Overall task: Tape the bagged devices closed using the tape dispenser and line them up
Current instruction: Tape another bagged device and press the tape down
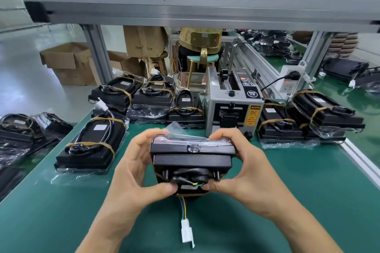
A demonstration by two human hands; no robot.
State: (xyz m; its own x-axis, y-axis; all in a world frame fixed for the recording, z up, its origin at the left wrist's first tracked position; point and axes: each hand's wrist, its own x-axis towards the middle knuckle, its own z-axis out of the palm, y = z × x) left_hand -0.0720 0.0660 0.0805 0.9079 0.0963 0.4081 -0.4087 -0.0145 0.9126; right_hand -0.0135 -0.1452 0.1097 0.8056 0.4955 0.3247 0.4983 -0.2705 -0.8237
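Note:
I hold a black bagged device upright above the green table, in front of me. My left hand grips its left side, thumb curled under the bottom edge. My right hand grips the right side the same way. A clear piece of tape sits on the folded bag flap at the device's top face. Its wire with a white connector dangles below. The grey tape dispenser stands just behind the device. Other bagged devices lie at the left and right of the dispenser.
More bagged devices are stacked at the table's far edge, and others lie on a surface to the left. A white power strip stands at the right. An aluminium frame beam crosses overhead. A person sits beyond, back turned.

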